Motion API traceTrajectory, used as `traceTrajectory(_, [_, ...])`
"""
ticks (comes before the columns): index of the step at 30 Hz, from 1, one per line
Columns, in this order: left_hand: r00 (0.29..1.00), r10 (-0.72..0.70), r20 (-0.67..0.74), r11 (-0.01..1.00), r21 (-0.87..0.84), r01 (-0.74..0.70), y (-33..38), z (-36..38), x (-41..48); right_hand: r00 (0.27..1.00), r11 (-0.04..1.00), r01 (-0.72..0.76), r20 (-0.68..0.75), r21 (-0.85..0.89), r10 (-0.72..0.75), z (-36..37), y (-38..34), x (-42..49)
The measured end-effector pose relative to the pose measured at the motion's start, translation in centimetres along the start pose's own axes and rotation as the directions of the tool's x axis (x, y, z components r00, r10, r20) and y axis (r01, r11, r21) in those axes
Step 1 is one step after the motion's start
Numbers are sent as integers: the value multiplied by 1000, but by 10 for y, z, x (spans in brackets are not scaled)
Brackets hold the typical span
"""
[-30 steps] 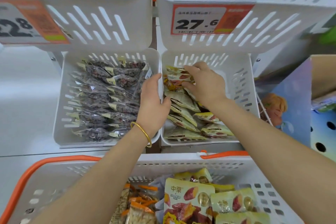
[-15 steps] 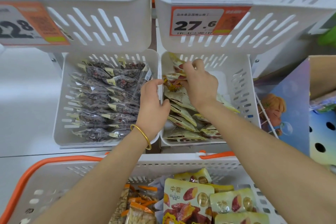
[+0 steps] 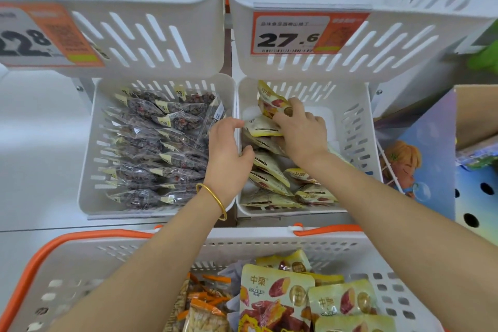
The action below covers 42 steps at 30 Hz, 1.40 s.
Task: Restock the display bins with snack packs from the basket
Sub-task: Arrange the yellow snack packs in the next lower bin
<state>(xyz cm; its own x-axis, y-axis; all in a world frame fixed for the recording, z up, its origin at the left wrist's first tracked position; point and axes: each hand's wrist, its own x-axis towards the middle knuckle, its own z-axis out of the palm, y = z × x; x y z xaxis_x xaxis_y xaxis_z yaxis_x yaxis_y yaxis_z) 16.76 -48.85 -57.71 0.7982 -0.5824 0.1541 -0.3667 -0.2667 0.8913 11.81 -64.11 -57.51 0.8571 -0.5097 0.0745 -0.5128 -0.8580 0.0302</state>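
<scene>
The basket [image 3: 80, 250] with its orange rim fills the bottom of the frame, and its snack packs [image 3: 275, 294] are heaped at the lower right. Above it, right of centre, the right bin [image 3: 355, 127] is partly filled, with a row of packs [image 3: 269, 167] leaning along its left side. Beside it, the left bin [image 3: 89, 143] holds dark, clear-wrapped packs.

I judge the step in hand to be straightening that row to make room. My right hand [image 3: 301, 132] is clamped on one yellow pack [image 3: 266, 100], tipped up at the bin's back left. My left hand [image 3: 226, 153] curls over the wall between the bins with its thumb against the row; I cannot tell if it pinches a pack.

The next move calls for seating that pack, releasing it, then reaching down to the basket.
</scene>
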Motion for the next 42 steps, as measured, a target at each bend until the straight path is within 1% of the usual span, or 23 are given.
traceTrajectory(3, [1000,-9,-7,1000,-1,9,1,2,-1,999,995,-52,17,83,51,1,-9,4])
traceTrajectory(6, [1000,-21,2,1000,4,21,3,3,-2,999,990,-16,30,137,12,-2,-18,10])
traceTrajectory(7, [1000,-21,6,1000,4,21,4,2,-2,999,978,-2,40,207,-6,-5,-16,10])
traceTrajectory(9, [1000,-19,10,1000,4,19,5,2,-1,997,921,7,69,390,-37,-6,-3,9])
traceTrajectory(11, [1000,-26,8,1000,1,26,3,1,0,996,888,21,67,458,-58,-5,8,3])
traceTrajectory(13, [999,-34,2,999,-3,34,0,1,1,996,896,38,50,443,-67,-4,9,-4])
traceTrajectory(14, [999,-37,-1,999,-9,37,-1,1,1,996,912,41,56,408,-70,-2,5,-7])
traceTrajectory(17, [998,-55,-12,998,-34,55,0,2,1,993,971,94,47,218,-106,2,-8,-9])
traceTrajectory(19, [997,-75,-16,996,-44,74,1,2,3,994,981,102,29,164,-108,4,-16,-5])
traceTrajectory(24, [995,-104,-14,994,-44,103,5,-4,1,998,991,49,30,122,-53,-2,-19,-3])
traceTrajectory(26, [995,-94,-19,995,-35,93,13,-11,-4,999,991,21,35,130,-26,-9,-14,-8])
traceTrajectory(28, [998,-56,-36,998,-36,54,23,-20,-15,999,985,0,46,172,-8,-18,-7,-20])
traceTrajectory(31, [1000,-21,-9,1000,-9,21,43,-39,-44,999,947,-49,19,318,45,-31,0,-58])
traceTrajectory(34, [997,1,71,998,62,-5,53,-60,-85,990,878,-58,-87,475,113,-44,-6,-121])
traceTrajectory(37, [994,-36,107,994,109,24,62,-80,-127,971,807,-62,-150,587,184,-57,-22,-189])
traceTrajectory(39, [991,-53,119,988,152,35,67,-90,-154,968,776,-112,-107,621,226,-63,-28,-226])
traceTrajectory(41, [986,-66,153,982,183,37,69,-98,-181,970,708,-175,-4,684,243,-64,-31,-254])
traceTrajectory(42, [982,-80,172,982,184,47,68,-99,-192,972,691,-200,54,695,228,-63,-30,-265])
